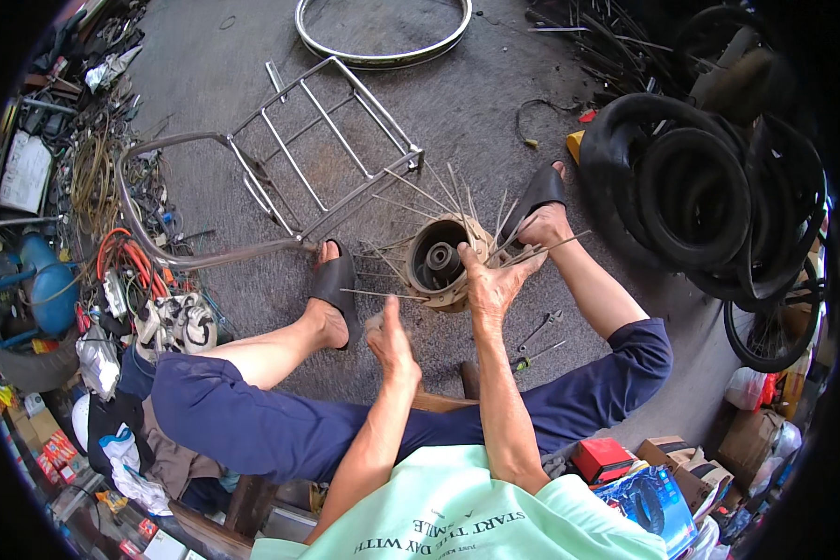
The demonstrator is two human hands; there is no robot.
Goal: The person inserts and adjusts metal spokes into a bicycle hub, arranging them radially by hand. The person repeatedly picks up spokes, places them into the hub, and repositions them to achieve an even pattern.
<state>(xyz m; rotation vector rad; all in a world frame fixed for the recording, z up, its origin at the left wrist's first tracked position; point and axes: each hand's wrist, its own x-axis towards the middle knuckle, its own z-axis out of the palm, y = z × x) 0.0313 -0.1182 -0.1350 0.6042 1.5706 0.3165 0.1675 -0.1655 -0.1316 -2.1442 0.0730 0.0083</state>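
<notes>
Between the feet point(545, 226), right hand point(497, 286) (seemingly) touches hub point(441, 256).

My feed looks down on a rough grey floor point(191, 61), scuffed and darker in patches, under soft, even light. Along the left I make out a long bank of clutter point(112, 154) — tangled wire and small metal parts — with a rounded blue object point(49, 285) beside it. To my right, black tyres point(651, 198) lie piled near a dark heap of scrap point(616, 56). Lower right, I see a red box point(602, 459) and a brown carton point(749, 446) among packed goods.
</notes>
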